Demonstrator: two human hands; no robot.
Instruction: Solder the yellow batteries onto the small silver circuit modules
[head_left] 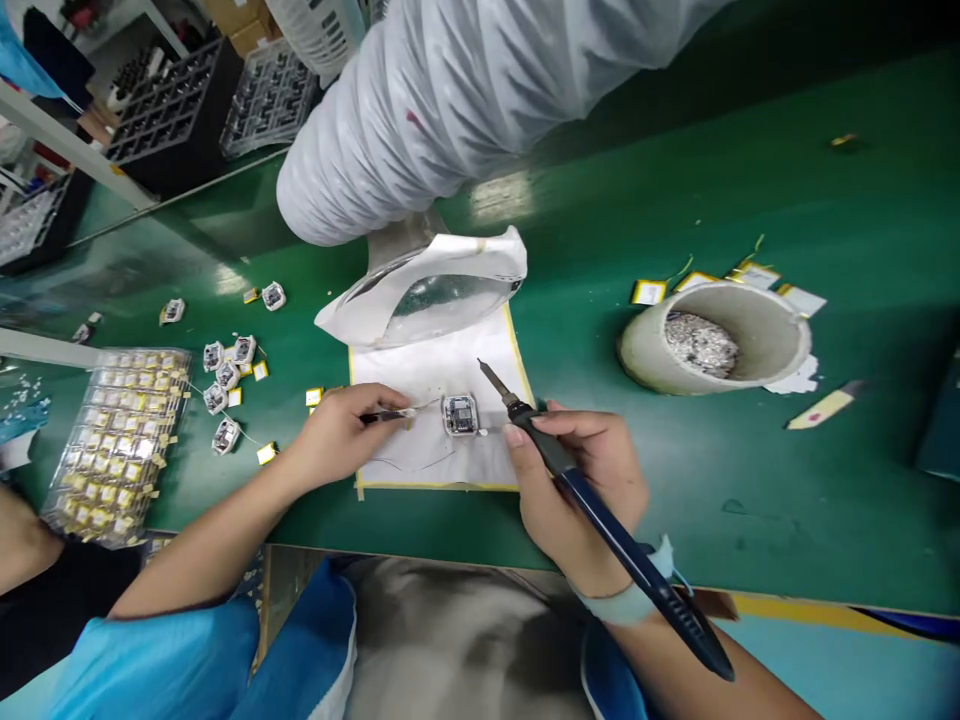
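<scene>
My right hand is wrapped round a dark blue soldering iron, whose metal tip points up and left above the white sheet. A small square circuit board in a clear case lies on that sheet between my hands, apart from the iron's tip. To its left, my left hand pinches dark tweezers pointing toward the board. Near the tweezers' tip is a thin wire, its end too small to make out. Another thin wire lies across the lower part of the sheet.
A ribbed duct with a clear hood hangs over the sheet. Right stands a round pot beside yellow-edged pieces. Left are several cased boards and a filled tray. A person's arm shows at far left.
</scene>
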